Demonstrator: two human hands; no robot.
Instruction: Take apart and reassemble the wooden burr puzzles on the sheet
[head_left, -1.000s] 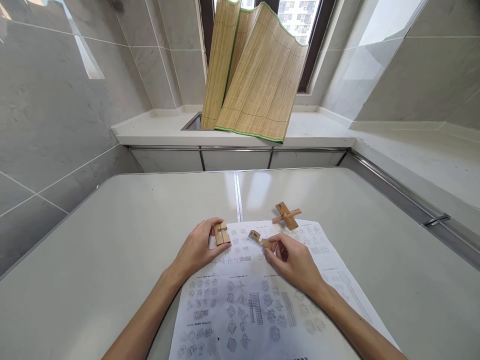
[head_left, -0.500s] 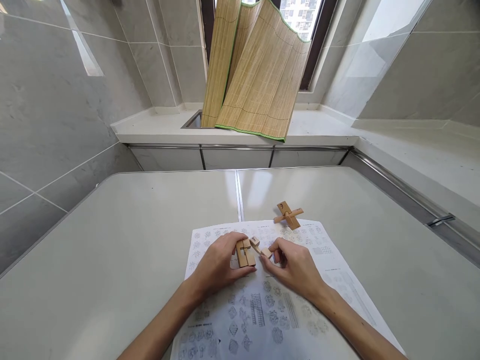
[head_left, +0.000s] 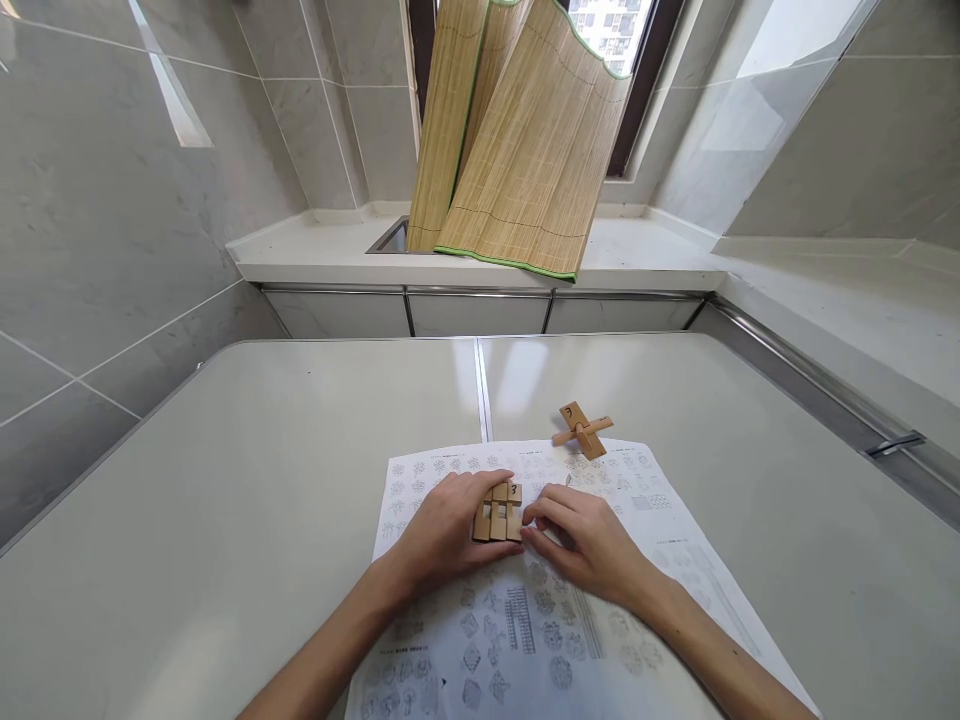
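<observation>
Three notched wooden pieces [head_left: 498, 514] lie side by side over the printed sheet [head_left: 480, 640], the right one marked with a number. My left hand [head_left: 450, 528] grips them from the left, thumb below and fingers above. Close to their right edge is my right hand [head_left: 581, 535], its fingers bent and its fingertips near the lower right corner; whether they touch the wood is hard to tell. A cross-shaped group of wooden pieces [head_left: 585, 430] rests at the top right edge of the sheet.
The sheet lies on a pale glossy table [head_left: 247, 480] with a seam down its middle. Beyond the table is a white ledge [head_left: 300, 255], where a folded bamboo mat [head_left: 532, 150] leans by the window. Tiled walls rise on both sides.
The tilted piece at my right fingers has come upright against the other two. My left hand now spans all three, and my right fingers have loosened. The view has shifted slightly.
</observation>
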